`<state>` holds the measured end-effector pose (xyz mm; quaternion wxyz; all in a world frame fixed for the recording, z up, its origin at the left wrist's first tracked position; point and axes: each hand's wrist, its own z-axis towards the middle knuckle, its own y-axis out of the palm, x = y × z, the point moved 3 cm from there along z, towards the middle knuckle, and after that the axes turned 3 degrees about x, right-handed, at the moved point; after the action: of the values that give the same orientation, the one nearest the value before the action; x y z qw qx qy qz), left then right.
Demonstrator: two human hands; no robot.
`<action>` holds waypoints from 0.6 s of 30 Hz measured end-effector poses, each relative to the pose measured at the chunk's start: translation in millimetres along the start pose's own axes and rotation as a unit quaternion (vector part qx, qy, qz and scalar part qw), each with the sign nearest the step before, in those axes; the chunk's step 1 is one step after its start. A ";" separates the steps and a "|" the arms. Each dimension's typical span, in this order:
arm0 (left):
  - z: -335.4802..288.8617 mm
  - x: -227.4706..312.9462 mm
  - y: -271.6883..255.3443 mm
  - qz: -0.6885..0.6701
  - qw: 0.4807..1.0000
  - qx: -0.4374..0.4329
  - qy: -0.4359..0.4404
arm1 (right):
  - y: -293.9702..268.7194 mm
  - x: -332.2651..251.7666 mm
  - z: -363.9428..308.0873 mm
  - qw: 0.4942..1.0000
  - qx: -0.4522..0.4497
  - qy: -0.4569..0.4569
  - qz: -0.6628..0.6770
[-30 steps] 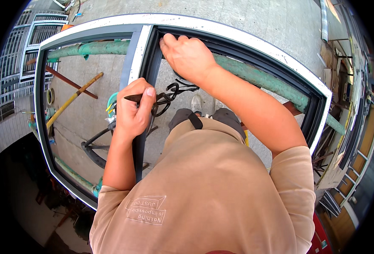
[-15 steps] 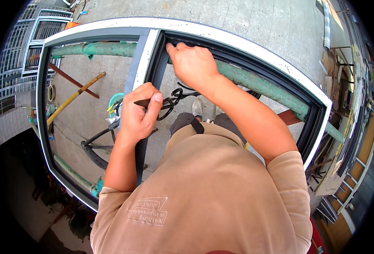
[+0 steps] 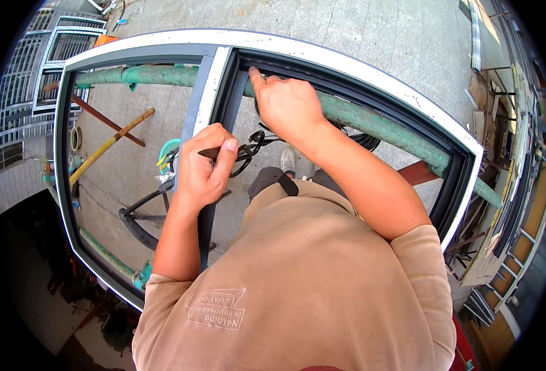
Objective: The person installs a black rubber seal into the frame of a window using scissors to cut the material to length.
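Note:
A large window frame with a whitish outer face and dark grey inner channels lies before me, split by an upright bar. My left hand, beside that bar, is closed around black-handled scissors; the pointed blade sticks out to the left and the handle loops to the right. My right hand is at the top left corner of the right opening. Its index finger presses into the dark channel while the other fingers curl under. A thin black strip shows beside it; whether these fingers grip it is hidden.
Green pipes run beneath the frame. A yellow pole and a reddish bar cross under the left opening. Black coils hang behind my right forearm. More frames stack at far left; boards and a ladder stand at right.
My right hand has shifted slightly right and toward me, its index finger still at the corner. More black strip shows beneath it. My left hand keeps its hold on the scissors.

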<state>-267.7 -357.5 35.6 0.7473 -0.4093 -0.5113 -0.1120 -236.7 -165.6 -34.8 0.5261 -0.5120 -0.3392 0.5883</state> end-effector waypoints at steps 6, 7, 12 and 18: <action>-1.2 -0.2 1.8 0.015 1.000 -0.002 0.001 | -0.9 3.1 -3.8 1.000 -0.010 0.016 0.016; -1.2 -0.6 1.5 0.017 1.000 -0.004 0.003 | -0.6 4.0 -8.2 0.999 -0.001 0.030 0.017; -0.4 1.8 3.0 0.016 1.000 0.001 0.007 | -3.2 8.4 -7.3 0.998 0.003 0.049 0.028; -1.6 1.8 0.8 0.022 0.999 -0.017 -0.019 | -11.3 16.8 -24.6 0.997 -0.015 0.076 0.006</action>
<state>-265.4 -357.6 36.5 0.7330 -0.4348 -0.5141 -0.0962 -208.7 -150.4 -34.4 0.5388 -0.5649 -0.3045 0.5457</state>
